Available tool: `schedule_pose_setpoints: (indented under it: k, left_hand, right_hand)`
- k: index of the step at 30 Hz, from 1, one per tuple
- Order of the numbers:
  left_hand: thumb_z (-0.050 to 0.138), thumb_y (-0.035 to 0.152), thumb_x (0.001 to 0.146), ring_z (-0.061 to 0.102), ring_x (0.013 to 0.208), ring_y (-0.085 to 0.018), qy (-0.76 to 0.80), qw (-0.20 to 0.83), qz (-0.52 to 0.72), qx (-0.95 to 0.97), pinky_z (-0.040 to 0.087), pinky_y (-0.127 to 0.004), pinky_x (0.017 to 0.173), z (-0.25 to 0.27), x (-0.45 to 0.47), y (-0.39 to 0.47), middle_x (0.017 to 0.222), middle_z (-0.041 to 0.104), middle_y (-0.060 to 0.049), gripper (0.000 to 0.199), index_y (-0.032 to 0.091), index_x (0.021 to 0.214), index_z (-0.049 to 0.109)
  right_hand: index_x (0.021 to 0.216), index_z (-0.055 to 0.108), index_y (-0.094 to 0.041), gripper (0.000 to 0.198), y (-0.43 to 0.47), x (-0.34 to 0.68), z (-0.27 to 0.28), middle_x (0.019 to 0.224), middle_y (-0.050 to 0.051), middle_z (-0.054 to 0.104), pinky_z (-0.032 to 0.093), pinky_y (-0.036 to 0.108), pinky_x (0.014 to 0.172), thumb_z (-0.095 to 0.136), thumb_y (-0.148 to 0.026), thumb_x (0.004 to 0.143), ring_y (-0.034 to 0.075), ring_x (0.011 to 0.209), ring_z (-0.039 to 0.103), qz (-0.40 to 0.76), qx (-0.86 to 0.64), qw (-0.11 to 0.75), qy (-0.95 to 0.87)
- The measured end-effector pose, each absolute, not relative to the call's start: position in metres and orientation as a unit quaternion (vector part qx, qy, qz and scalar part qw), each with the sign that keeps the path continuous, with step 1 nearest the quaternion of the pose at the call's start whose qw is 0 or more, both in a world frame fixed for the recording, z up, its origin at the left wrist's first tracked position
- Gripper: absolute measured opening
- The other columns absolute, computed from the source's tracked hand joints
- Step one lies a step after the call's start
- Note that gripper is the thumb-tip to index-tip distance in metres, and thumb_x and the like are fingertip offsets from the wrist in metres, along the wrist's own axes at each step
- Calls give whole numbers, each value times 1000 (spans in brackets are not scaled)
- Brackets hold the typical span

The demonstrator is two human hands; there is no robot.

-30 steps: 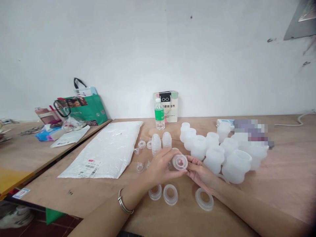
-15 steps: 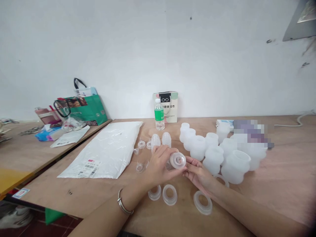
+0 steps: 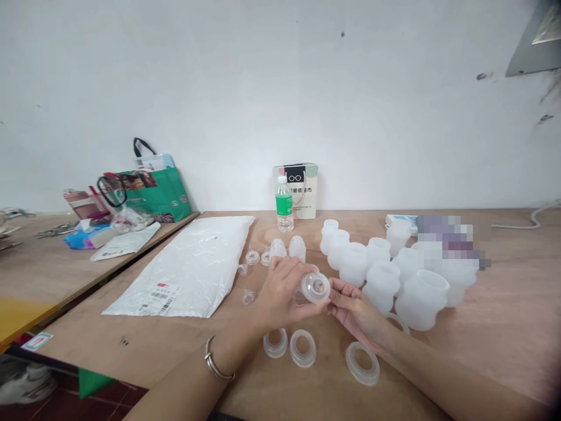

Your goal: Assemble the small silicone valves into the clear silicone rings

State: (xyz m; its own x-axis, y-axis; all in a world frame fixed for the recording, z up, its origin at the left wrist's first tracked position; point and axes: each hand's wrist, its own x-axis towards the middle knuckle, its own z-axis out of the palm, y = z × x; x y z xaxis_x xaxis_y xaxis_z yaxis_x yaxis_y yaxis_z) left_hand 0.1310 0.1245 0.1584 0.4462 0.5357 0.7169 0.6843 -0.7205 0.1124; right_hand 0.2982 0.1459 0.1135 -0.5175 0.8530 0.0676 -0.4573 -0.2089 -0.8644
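Translucent round silicone cap [image 3: 315, 287]: held above wooden table [image 3: 504, 316], between both hands.
Left hand [image 3: 284, 289]: fingers clasped on cap.
Right hand [image 3: 355, 310]: fingertips pinching cap's rim.
Clear silicone rings [image 3: 302, 348]: at 6 o'clock below.

Bare forearms with no sleeves in view, slim silver bangle [image 3: 214, 365] around the left wrist, right hand [image 3: 355, 313] without rings or watch.

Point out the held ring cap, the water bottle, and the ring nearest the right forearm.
translucent ring cap [image 3: 315, 287], head view, on its front face.
water bottle [image 3: 284, 205], head view, on the green label.
loose ring [image 3: 362, 363], head view, on its left rim.
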Motion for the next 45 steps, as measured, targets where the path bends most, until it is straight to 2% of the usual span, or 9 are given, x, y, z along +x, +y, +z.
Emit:
schedule_pose_setpoints:
  k: [7, 10, 13, 18, 23, 29, 36, 40, 45]
  left_hand:
    - [64, 29, 70, 53, 85, -18, -393, -5, -295, -871, 36, -31, 75, 169, 127, 126, 93, 58, -2, 33, 19, 97, 49]
    - [60, 25, 71, 51, 90, -20, -398, 12, -232, -888, 37, -33, 80, 178, 125, 121, 99, 56, -4, 34, 19, 103, 49]
    - [57, 23, 74, 49, 95, -21, -377, 6, -185, -908, 36, -35, 85, 196, 111, 113, 101, 55, -4, 32, 22, 106, 52]
    - [55, 26, 78, 53, 93, -17, -443, -124, -243, -854, 43, -29, 82, 226, 50, 109, 105, 56, -4, 33, 21, 109, 47]
    - [51, 35, 79, 56, 91, -19, -576, -81, -228, -781, 45, -33, 81, 210, 14, 134, 104, 58, -6, 38, 19, 113, 47]
    - [51, 30, 74, 53, 107, -24, -639, -64, -127, -756, 36, -39, 96, 187, 17, 158, 113, 60, -4, 33, 23, 106, 57]
    - [52, 21, 68, 58, 97, -25, -641, -77, -61, -761, 36, -43, 91, 174, 28, 164, 104, 63, -3, 30, 22, 98, 52]
    - [57, 25, 67, 57, 100, -24, -606, -83, -96, -785, 39, -36, 88, 163, 30, 171, 105, 62, -4, 32, 22, 99, 50]
    - [57, 31, 71, 59, 90, -22, -609, -52, -186, -769, 44, -32, 79, 166, 23, 174, 98, 62, -4, 30, 20, 98, 49]
  right_hand:
    - [67, 58, -15, 25, 146, 301, 111, 67, 0, 56, 37, 22, 65, 69, -37, 72, 9, 64, 47, 718, -237, 458, -468]
    - [67, 56, -15, 27, 144, 300, 113, 67, 0, 56, 37, 24, 66, 65, -40, 75, 10, 65, 48, 679, -247, 462, -513]
    - [78, 58, -17, 24, 141, 300, 113, 70, 1, 60, 38, 25, 67, 61, -41, 79, 10, 66, 50, 657, -254, 458, -542]
    - [93, 55, -19, 23, 140, 300, 111, 73, 0, 61, 39, 26, 67, 56, -40, 83, 11, 69, 53, 646, -264, 457, -552]
    - [94, 54, -18, 25, 139, 298, 111, 72, 1, 61, 40, 26, 68, 55, -40, 83, 11, 68, 53, 647, -276, 453, -548]
    - [95, 54, -18, 24, 140, 300, 110, 72, 0, 61, 40, 26, 67, 54, -39, 84, 11, 68, 53, 649, -276, 445, -552]
    - [94, 55, -18, 22, 141, 301, 109, 71, 0, 61, 40, 25, 67, 53, -38, 84, 11, 68, 53, 641, -272, 436, -570]
    - [92, 55, -18, 22, 141, 300, 109, 70, 0, 61, 40, 25, 65, 54, -39, 83, 10, 66, 53, 637, -272, 434, -576]
    - [90, 55, -18, 23, 144, 300, 107, 69, 0, 61, 39, 25, 63, 56, -39, 82, 10, 64, 53, 636, -263, 431, -584]
